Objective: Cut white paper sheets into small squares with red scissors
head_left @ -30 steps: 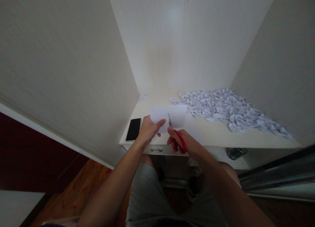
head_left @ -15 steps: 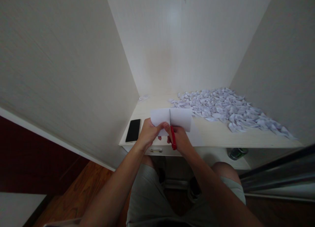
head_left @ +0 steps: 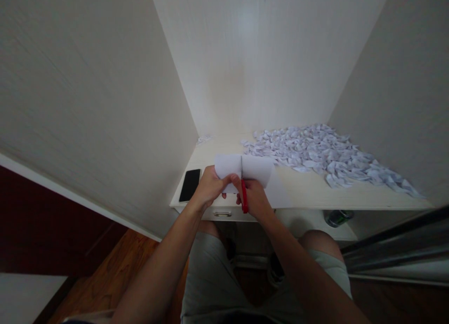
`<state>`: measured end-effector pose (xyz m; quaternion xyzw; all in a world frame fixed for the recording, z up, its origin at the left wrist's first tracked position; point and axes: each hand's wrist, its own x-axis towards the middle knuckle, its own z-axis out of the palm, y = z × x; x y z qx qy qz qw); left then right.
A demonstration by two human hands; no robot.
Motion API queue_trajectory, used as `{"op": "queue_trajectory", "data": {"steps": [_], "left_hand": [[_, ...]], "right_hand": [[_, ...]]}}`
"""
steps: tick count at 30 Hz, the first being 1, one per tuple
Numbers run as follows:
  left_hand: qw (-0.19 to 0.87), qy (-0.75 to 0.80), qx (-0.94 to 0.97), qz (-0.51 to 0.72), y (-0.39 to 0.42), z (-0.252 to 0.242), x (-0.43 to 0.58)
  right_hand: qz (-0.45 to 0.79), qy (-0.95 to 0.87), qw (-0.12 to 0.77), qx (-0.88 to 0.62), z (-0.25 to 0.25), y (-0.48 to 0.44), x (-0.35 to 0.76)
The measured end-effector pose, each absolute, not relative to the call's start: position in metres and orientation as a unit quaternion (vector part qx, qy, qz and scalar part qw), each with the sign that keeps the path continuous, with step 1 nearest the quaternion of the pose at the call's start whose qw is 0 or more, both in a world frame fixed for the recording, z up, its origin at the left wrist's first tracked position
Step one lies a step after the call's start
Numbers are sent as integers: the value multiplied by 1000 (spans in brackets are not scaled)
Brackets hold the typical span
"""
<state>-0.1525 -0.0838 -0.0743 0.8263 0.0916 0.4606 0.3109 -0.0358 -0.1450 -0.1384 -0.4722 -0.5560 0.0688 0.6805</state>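
Note:
My left hand (head_left: pixel 211 187) grips the left part of a white paper sheet (head_left: pixel 227 165), thumb on top near the middle. Red-handled scissors (head_left: pixel 244 200) are in my right hand (head_left: pixel 255 197), their blades pointing away from me across the paper. The sheet curves up on the right side of the blades. Both hands are close together above the front edge of the white desk (head_left: pixel 210 150). Beneath the right hand, another white sheet (head_left: pixel 280 193) lies flat on the desk.
A large heap of white paper pieces (head_left: pixel 315 150) covers the desk's back right. The black phone (head_left: pixel 190 185) lies at the left front. Small white scraps (head_left: pixel 204 139) are in the back left corner. A dark jar (head_left: pixel 338 218) stands on the shelf below.
The scissors' handles and my right hand have shifted slightly left, and the handles look more upright. The paper's right part has tilted a little. My left hand has barely moved.

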Motion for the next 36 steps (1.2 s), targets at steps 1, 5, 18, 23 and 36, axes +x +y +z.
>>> {"op": "queue_trajectory", "data": {"steps": [1, 5, 18, 23, 36], "left_hand": [[315, 92, 824, 461, -83, -75, -153], [317, 100, 814, 476, -82, -80, -152], [277, 86, 798, 528, -77, -89, -153], [272, 79, 795, 537, -71, -93, -155], [278, 76, 810, 511, -70, -90, -157]], "right_hand": [[71, -553, 684, -470, -139, -144, -36], [72, -537, 698, -468, -141, -140, -37], [57, -526, 711, -463, -137, -137, -42], [50, -525, 719, -453, -138, -136, -46], [47, -518, 723, -455, -141, -131, -47]]}}
